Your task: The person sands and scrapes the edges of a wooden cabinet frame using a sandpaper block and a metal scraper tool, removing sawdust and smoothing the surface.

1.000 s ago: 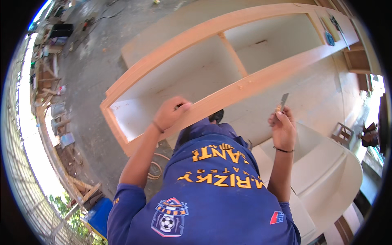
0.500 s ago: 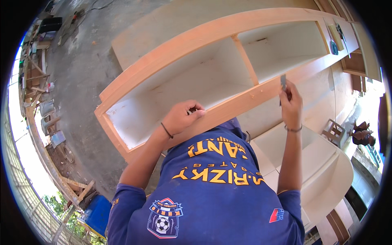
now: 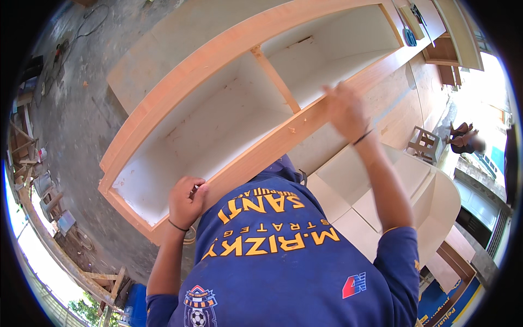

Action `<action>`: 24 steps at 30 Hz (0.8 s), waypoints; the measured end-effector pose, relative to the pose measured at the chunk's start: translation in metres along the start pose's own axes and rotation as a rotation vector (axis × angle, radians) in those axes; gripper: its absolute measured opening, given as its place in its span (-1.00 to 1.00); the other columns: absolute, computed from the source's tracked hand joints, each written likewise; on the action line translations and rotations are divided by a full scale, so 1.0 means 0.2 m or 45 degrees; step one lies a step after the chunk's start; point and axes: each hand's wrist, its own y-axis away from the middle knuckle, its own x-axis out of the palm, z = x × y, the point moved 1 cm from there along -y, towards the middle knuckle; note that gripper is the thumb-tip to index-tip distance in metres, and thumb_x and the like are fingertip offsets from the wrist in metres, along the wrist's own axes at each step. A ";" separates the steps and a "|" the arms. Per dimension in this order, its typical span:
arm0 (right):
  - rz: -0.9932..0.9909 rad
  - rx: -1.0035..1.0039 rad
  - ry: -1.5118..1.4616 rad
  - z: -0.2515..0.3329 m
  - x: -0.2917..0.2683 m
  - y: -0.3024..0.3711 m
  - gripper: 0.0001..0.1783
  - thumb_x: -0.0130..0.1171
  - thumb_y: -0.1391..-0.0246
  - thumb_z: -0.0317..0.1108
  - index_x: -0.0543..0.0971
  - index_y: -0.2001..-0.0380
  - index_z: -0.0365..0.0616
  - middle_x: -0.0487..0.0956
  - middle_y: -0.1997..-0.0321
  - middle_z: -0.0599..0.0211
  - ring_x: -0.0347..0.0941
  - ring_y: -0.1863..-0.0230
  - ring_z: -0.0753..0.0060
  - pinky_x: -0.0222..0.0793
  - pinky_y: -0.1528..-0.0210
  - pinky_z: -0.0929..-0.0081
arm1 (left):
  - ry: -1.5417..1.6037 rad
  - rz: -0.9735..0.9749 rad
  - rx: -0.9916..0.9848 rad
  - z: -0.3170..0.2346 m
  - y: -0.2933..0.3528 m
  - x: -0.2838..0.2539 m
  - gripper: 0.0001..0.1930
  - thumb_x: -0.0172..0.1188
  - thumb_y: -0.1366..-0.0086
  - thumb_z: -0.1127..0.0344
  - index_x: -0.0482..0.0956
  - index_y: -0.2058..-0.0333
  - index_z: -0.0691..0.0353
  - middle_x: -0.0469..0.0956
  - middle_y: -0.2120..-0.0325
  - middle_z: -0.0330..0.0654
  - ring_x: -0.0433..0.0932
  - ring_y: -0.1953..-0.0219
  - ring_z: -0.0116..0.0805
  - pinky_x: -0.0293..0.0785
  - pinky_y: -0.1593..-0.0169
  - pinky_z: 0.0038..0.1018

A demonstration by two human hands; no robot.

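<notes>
A long wooden cabinet carcass (image 3: 256, 156) lies in front of me, its orange-brown frame facing up around two white-lined compartments. A wooden divider (image 3: 277, 80) separates them. My left hand (image 3: 186, 200) is at the near rim toward the left end, fingers curled and thumb against them; whatever it pinches is too small to make out. My right hand (image 3: 347, 111) is over the near rim, right of the divider. Motion smears its fingers, and no tool shows clearly in it. Small pale flecks (image 3: 292, 129) dot the rim between the hands.
A blue-handled tool (image 3: 409, 37) rests on the cabinet's right end. Pale cabinet pieces (image 3: 376, 182) stand to my right, near a small wooden stool (image 3: 425, 143). Another person (image 3: 464, 139) sits at far right. A large board (image 3: 136, 76) lies beyond the cabinet.
My left hand has slid left along the near rim. My right hand, earlier raised with a flat grey blade, has come left onto the rim and is blurred. The view has shifted right.
</notes>
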 end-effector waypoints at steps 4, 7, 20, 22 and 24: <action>0.051 -0.250 -0.463 0.60 -0.11 0.11 -0.60 0.06 -0.01 -0.40 0.56 0.03 -0.14 0.45 0.37 0.21 0.45 0.21 0.20 0.41 0.20 0.26 | -0.046 -0.027 0.008 -0.05 -0.03 0.02 -0.87 0.23 -0.22 0.32 0.56 0.43 0.26 0.49 0.52 -0.15 0.47 0.53 -0.27 0.40 0.46 -0.44; 0.415 -0.253 -0.718 0.78 -0.21 0.11 -0.59 0.07 0.03 -0.45 0.57 0.04 -0.15 0.48 0.32 0.14 0.46 0.23 0.18 0.42 0.18 0.20 | -0.070 -0.035 0.032 -0.05 -0.04 0.01 -0.87 0.23 -0.21 0.33 0.56 0.44 0.26 0.48 0.53 -0.15 0.46 0.54 -0.27 0.39 0.48 -0.45; 0.007 0.119 0.026 -0.32 0.05 -0.07 -0.80 0.08 -0.01 -0.35 0.58 0.26 -0.05 0.51 0.37 0.12 0.48 0.23 0.03 0.43 0.18 0.13 | -0.056 -0.079 0.083 -0.03 -0.02 0.02 -0.88 0.26 -0.15 0.37 0.56 0.44 0.29 0.50 0.53 -0.11 0.50 0.52 -0.21 0.42 0.43 -0.42; 0.019 -0.162 -0.037 0.04 0.05 0.01 -0.78 0.09 0.05 -0.35 0.55 0.27 -0.10 0.49 0.43 0.25 0.46 0.19 0.15 0.42 0.22 0.23 | -0.049 -0.071 0.078 -0.03 -0.01 0.01 -0.88 0.26 -0.15 0.37 0.56 0.44 0.29 0.50 0.53 -0.10 0.51 0.51 -0.20 0.43 0.43 -0.42; 0.224 -0.234 -0.177 0.48 -0.07 0.05 -0.60 0.09 0.06 -0.41 0.58 0.08 -0.13 0.51 0.41 0.22 0.44 0.17 0.25 0.42 0.18 0.31 | -0.019 -0.067 0.115 -0.04 -0.02 0.01 -0.88 0.26 -0.15 0.36 0.56 0.44 0.29 0.51 0.52 -0.10 0.51 0.51 -0.20 0.43 0.42 -0.42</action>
